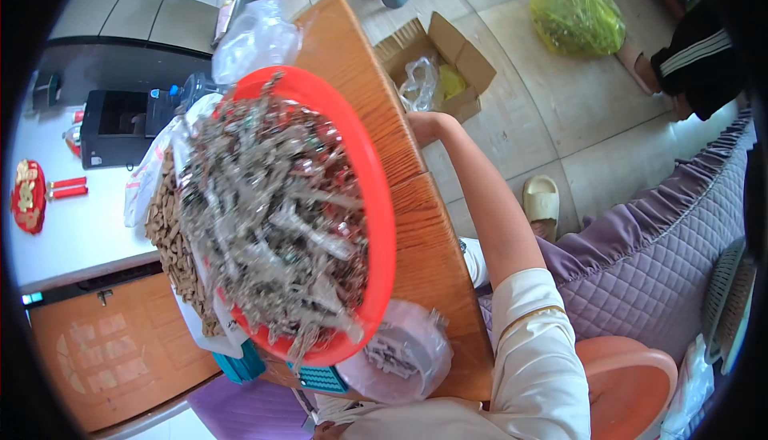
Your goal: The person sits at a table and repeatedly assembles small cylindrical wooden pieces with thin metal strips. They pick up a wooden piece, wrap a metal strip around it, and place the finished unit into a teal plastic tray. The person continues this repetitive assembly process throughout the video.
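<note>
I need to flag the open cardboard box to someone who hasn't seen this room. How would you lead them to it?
Start at the long wooden table carrying the big red basin of grey-wrapped pieces. Just off the table's far right edge, beside the person's outstretched arm, an open cardboard box sits on the tiled floor. Unlike the yellow plastic bag farther right, it is brown, with raised flaps and crumpled bags inside.

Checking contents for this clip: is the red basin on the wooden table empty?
No, the red basin is heaped with small silvery-grey pieces.

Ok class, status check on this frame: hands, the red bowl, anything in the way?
Right arm reaches along wooden table; hand hidden, left unseen. Red bowl heaped with grey pieces. Clear bags beside it.
</note>
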`<state>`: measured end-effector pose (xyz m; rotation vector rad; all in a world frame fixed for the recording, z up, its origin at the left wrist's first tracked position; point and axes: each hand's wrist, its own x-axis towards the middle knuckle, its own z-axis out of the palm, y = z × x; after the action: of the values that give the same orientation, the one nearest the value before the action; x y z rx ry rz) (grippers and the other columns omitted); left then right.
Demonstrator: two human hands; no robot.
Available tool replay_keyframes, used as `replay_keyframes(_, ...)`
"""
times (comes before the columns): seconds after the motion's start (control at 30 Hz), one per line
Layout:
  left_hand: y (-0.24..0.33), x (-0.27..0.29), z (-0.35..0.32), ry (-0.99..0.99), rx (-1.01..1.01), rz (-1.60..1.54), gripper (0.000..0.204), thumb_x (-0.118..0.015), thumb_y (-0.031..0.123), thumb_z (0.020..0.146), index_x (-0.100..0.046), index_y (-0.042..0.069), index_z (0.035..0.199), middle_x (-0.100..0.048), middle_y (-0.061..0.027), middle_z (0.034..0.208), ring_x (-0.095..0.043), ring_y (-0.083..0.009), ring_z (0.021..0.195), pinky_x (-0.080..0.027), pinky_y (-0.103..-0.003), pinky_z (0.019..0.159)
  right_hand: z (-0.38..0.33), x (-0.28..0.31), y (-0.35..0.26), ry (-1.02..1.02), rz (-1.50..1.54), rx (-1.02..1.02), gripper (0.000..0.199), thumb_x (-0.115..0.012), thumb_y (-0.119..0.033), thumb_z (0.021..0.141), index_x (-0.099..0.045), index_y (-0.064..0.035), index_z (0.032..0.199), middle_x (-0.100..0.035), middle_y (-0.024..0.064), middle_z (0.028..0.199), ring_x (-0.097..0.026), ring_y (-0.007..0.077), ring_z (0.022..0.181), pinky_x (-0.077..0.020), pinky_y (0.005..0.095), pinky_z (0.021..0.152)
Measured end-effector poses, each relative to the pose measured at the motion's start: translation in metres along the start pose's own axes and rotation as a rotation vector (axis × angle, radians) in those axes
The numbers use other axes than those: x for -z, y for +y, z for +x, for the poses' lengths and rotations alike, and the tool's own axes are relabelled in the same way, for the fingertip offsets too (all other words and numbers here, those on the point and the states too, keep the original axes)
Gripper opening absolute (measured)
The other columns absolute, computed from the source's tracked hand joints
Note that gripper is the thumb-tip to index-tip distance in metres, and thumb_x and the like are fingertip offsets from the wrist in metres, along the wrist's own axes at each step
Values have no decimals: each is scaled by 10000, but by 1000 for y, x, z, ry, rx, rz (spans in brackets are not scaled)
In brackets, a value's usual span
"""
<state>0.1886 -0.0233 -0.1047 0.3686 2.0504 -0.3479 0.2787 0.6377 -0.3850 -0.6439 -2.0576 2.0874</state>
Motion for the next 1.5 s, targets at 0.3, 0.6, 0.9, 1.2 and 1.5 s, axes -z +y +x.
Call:
replay_keyframes(0.3,-38,-21,16,25,-139,-92,323,-511,138,825,-439,32,1122,-572,-160,886,-585,-273,773,-466,-349,633,-112,20,-71,10,-227,-606,169,-624,-167,721,-622,-86,869,-596,-11,685,-608,89,619,-364,233,391)
replay_keyframes(0.6,-114,-61,15,45,-368,-159,326,-515,130,820,-438,35,1121,-573,-169,885,-591,-285,772,-469,-357,625,-201,32,-178,590,-295,-382,220,-582,-252,798,-626,-79,927,-591,-1,716,-534,95,620,-410,238,490)
replay_keyframes(0.9,-106,35,-49,367,-922,-138,385,-524,59,778,-402,44,1143,-550,-201,932,-565,-362,835,-459,-396,679,-254,6,-264,1187,-693,-189,267,-614,-276,712,-665,-69,871,-613,35,701,-550,129,592,-443,288,571)
replay_keyframes(1.2,-74,185,-40,740,-1472,-98,347,-454,280,886,-397,14,1101,-497,-96,726,-513,-221,558,-411,-310,515,-242,-209,-434,1292,-573,746,223,-598,-170,800,-621,-42,982,-639,26,827,-564,84,710,-450,225,657)
replay_keyframes(1.5,-76,231,9,705,-1378,-100,331,-486,272,876,-405,60,1117,-525,-115,742,-546,-271,624,-430,-344,563,-194,-431,-310,159,-908,492,116,-599,-44,726,-596,-43,842,-593,105,817,-574,278,767,-482,357,666)
